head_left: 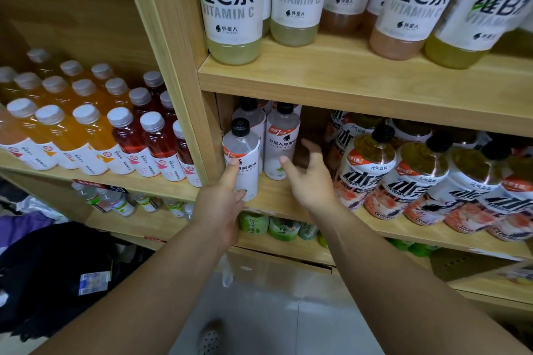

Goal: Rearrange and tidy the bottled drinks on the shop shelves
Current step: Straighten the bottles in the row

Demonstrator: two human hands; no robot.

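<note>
The left hand (pixel 222 202) is gripping a white bottle (pixel 243 153) at the shelf's (pixel 274 202) left front corner. The right hand (pixel 307 181) is hovering alongside, fingers spread and holding nothing.

Your bare hands: two, left hand (pixel 222 202) and right hand (pixel 310 181).
Clear plastic bottles (pixel 242 158), black caps, white labels: three you can see.
Tall pale-yellow plastic bottles (pixel 233 8), white labels: two, plus a sliver of a third.
Tall pink plastic bottles (pixel 409 8), white labels: three.
Tall green-yellow plastic bottle (pixel 473 14): one.
Small red plastic bottles (pixel 158 135), white caps: six.
Small orange plastic bottles (pixel 86 130), white caps: about eleven.
Amber plastic bottles (pixel 372 153), black caps: too crowded for you to count.
</note>
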